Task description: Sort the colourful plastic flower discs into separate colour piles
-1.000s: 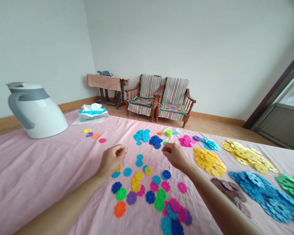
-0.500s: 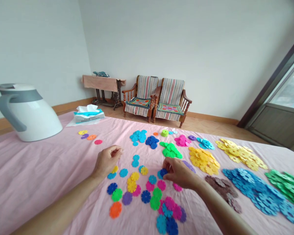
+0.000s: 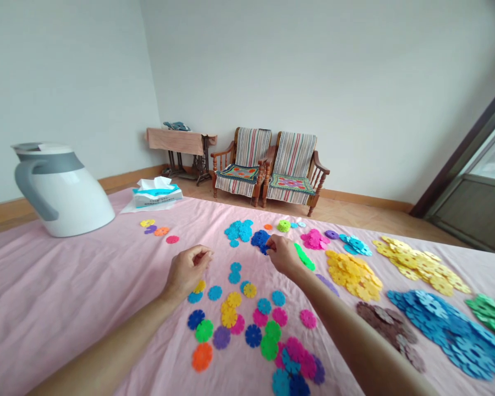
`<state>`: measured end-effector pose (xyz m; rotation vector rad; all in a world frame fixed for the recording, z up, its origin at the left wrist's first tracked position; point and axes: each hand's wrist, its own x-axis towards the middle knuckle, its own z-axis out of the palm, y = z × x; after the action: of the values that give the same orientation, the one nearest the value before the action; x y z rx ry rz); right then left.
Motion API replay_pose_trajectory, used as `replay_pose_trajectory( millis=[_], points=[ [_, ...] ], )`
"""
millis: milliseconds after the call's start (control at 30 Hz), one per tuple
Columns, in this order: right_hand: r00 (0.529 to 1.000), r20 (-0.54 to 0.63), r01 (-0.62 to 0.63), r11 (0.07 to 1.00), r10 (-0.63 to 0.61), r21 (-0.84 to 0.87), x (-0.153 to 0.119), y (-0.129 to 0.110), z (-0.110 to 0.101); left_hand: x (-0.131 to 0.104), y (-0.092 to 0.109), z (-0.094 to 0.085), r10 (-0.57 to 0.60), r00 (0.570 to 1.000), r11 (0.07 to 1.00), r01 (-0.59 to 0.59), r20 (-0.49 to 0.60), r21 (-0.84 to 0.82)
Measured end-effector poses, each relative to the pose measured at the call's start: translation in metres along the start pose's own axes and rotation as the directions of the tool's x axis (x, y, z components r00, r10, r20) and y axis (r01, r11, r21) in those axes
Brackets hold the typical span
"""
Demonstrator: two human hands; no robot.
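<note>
Over the pink cloth, my left hand (image 3: 192,267) hangs left of the loose discs, its fingers curled together; whatever they may hold is hidden. My right hand (image 3: 281,253) is pinched at the right edge of the dark blue disc pile (image 3: 260,240), with a dark blue disc at its fingertips. Its wrist partly covers the bright green pile (image 3: 304,257). Left of the dark blue pile lies a light blue pile (image 3: 239,231). Nearer to me are scattered flower-shaped discs, among them an orange one (image 3: 202,357), a purple one (image 3: 221,337) and yellow ones (image 3: 229,317).
A white and grey jug (image 3: 74,192) and a tissue box (image 3: 157,195) stand at the left. To the right lie yellow (image 3: 355,275), brown (image 3: 390,327), blue (image 3: 449,330) and green (image 3: 493,316) piles. Two chairs (image 3: 292,184) stand beyond the table.
My right hand has moved forward from the scattered discs to the dark blue pile, carrying a dark blue disc. My left hand has barely moved; the view has shifted slightly.
</note>
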<state>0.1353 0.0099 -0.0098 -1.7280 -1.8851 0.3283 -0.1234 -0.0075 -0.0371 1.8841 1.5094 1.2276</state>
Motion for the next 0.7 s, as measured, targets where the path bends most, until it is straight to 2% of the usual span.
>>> replay_pose_trajectory(
  millis=[100, 200, 300, 367, 433, 500, 600, 667, 700],
  points=[
    [0.999, -0.051, 0.001, 1.000, -0.002, -0.012, 0.002, 0.001, 0.003, 0.001, 0.001, 0.001, 0.005, 1.000, 1.000, -0.005, 0.002, -0.001],
    [0.997, -0.066, 0.049, 0.999, -0.050, -0.017, -0.010, -0.009, 0.003, 0.001, 0.002, 0.002, -0.003, 1.000, 1.000, 0.003, -0.001, -0.019],
    [0.988, 0.002, 0.154, 0.988, -0.154, 0.009, -0.034, -0.031, 0.004, 0.002, 0.002, 0.001, -0.029, 1.000, 0.998, 0.028, -0.013, -0.058],
    [0.956, 0.073, 0.280, 0.958, -0.284, 0.061, -0.052, -0.050, 0.007, 0.003, 0.003, 0.000, -0.058, 0.998, 0.995, 0.055, -0.035, -0.084],
    [0.873, 0.144, 0.449, 0.884, -0.465, 0.133, -0.068, -0.067, 0.010, 0.005, 0.002, -0.003, -0.087, 0.994, 0.991, 0.080, -0.063, -0.107],
    [0.758, 0.202, 0.597, 0.784, -0.620, 0.171, -0.078, -0.082, 0.015, 0.007, 0.001, -0.005, -0.104, 0.991, 0.987, 0.092, -0.089, -0.133],
    [0.627, 0.275, 0.726, 0.675, -0.729, 0.133, -0.085, -0.095, 0.026, 0.009, -0.003, -0.007, -0.119, 0.988, 0.981, 0.100, -0.103, -0.168],
    [0.568, 0.310, 0.776, 0.622, -0.762, 0.107, -0.087, -0.100, 0.033, 0.009, -0.006, -0.007, -0.128, 0.987, 0.977, 0.109, -0.095, -0.182],
    [0.553, 0.323, 0.788, 0.608, -0.768, 0.097, -0.088, -0.101, 0.036, 0.010, -0.007, -0.008, -0.131, 0.987, 0.976, 0.112, -0.091, -0.187]
  ],
)
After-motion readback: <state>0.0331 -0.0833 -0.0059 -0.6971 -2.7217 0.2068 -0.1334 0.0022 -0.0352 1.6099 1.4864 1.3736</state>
